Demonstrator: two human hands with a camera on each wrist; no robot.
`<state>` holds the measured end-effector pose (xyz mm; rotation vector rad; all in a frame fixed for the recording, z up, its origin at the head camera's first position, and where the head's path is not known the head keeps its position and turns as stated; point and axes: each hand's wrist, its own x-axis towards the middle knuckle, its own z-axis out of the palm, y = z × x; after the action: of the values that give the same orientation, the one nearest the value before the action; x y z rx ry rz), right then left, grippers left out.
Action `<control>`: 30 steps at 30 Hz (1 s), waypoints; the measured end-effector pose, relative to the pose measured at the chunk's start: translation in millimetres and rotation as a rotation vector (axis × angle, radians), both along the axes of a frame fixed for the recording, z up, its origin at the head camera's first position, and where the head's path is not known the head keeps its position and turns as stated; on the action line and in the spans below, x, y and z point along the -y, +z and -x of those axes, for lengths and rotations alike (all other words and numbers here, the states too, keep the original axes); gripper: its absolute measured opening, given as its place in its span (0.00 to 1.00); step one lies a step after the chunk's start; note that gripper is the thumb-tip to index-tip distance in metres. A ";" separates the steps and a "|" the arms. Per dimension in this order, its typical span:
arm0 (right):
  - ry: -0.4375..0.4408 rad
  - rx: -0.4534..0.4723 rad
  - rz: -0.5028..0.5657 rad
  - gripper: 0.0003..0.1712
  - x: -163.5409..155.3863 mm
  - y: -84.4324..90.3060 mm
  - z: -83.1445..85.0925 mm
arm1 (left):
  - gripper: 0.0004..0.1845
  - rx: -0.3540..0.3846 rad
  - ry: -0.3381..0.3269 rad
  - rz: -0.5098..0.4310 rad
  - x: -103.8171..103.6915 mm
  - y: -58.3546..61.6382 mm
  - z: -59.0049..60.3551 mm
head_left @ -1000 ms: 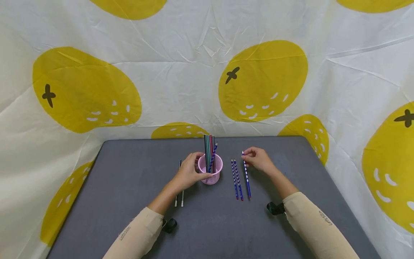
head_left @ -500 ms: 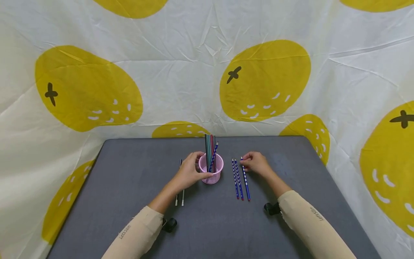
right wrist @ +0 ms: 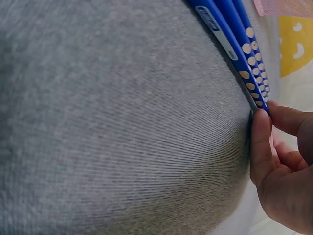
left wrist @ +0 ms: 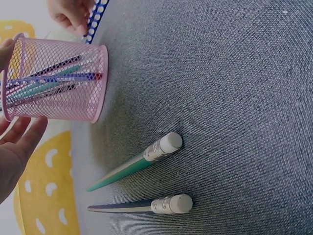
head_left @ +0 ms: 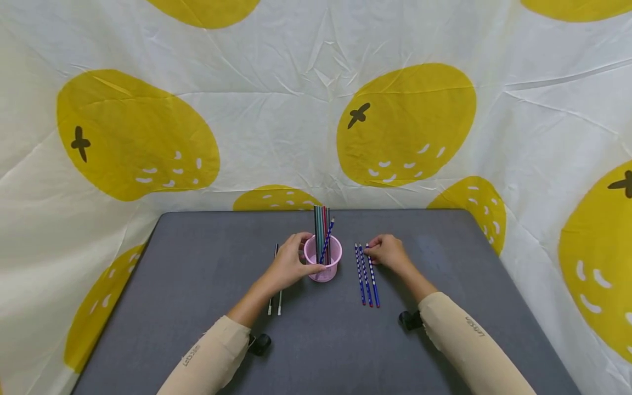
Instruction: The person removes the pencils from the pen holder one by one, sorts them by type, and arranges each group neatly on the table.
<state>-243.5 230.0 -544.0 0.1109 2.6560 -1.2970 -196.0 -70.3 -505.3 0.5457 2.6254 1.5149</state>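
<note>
My left hand [head_left: 290, 262] grips the pink mesh pencil cup [head_left: 323, 276], thumb at the near side of the rim and fingers around the left. Several dark, green and red pencils [head_left: 320, 230] and a blue dotted one [head_left: 327, 237] stand leaning inside it. To the right, my right hand [head_left: 391, 252] pinches a blue dotted pencil [head_left: 374, 285] near its sharpened end, between thumb and finger in the right wrist view. This pencil lies on the table, close beside two matching blue pencils [head_left: 362, 280], all roughly parallel with red ends toward me.
Left of the cup, a green pencil [left wrist: 129, 169] and a black pencil [left wrist: 127, 207] with white erasers lie on the dark grey table [head_left: 207, 263], partly behind my left forearm. A white cloth with yellow fruit print [head_left: 276, 137] hangs behind the table's back edge.
My right hand has moved left and slightly toward me, bringing its blue pencil closer to the other two. The left hand stays on the cup.
</note>
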 end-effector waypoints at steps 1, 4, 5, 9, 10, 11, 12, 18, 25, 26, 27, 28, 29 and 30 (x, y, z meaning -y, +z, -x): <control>0.001 -0.008 -0.014 0.11 0.7 0.0 -1.0 | 0.46 0.001 0.002 0.000 0.0 0.1 -0.5; 0.005 -0.027 -0.044 0.11 2.8 0.5 -3.9 | 0.46 0.009 0.005 0.000 0.0 0.1 -1.1; 0.006 -0.030 -0.045 0.11 3.5 0.6 -4.9 | 0.46 0.012 0.005 0.001 0.2 0.1 -1.3; 0.004 -0.034 -0.044 0.11 5.1 0.8 -6.7 | 0.46 0.014 0.007 0.007 0.7 -0.9 -1.0; 0.007 -0.036 -0.049 0.11 5.3 0.6 -6.8 | 0.46 0.014 0.007 0.008 0.8 -1.3 -0.9; 0.009 -0.035 -0.052 0.11 5.5 0.5 -6.9 | 0.46 0.013 0.006 0.009 0.9 -1.4 -0.9; 0.012 -0.036 -0.056 0.10 5.4 0.3 -6.8 | 0.46 0.013 0.006 0.009 1.0 -1.5 -1.0; 0.012 -0.040 -0.060 0.09 5.7 0.6 -7.2 | 0.46 0.008 -0.003 0.002 1.8 -2.3 -1.1; 0.014 -0.040 -0.040 0.09 3.5 1.8 -9.1 | 0.45 -0.013 -0.016 -0.022 2.0 -2.7 -1.6; 0.017 -0.039 -0.029 0.09 2.7 2.2 -9.1 | 0.45 -0.016 -0.014 -0.018 2.0 -2.7 -1.7; 0.022 -0.039 -0.019 0.09 1.9 2.7 -9.0 | 0.45 -0.019 -0.012 -0.015 1.9 -2.9 -1.5; 0.025 -0.040 -0.014 0.10 0.9 3.5 -9.0 | 0.45 -0.019 -0.010 -0.012 1.8 -2.9 -1.4; 0.026 -0.045 -0.012 0.10 0.0 4.7 -8.8 | 0.45 -0.018 -0.010 -0.012 1.9 -2.5 -1.7; 0.031 -0.056 -0.017 0.10 -1.0 6.4 -8.8 | 0.45 -0.015 -0.010 -0.011 1.9 -2.3 -1.6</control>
<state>-234.7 230.9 -537.6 0.0363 2.7050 -1.2870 -194.5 -72.1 -507.6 0.5716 2.6231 1.5292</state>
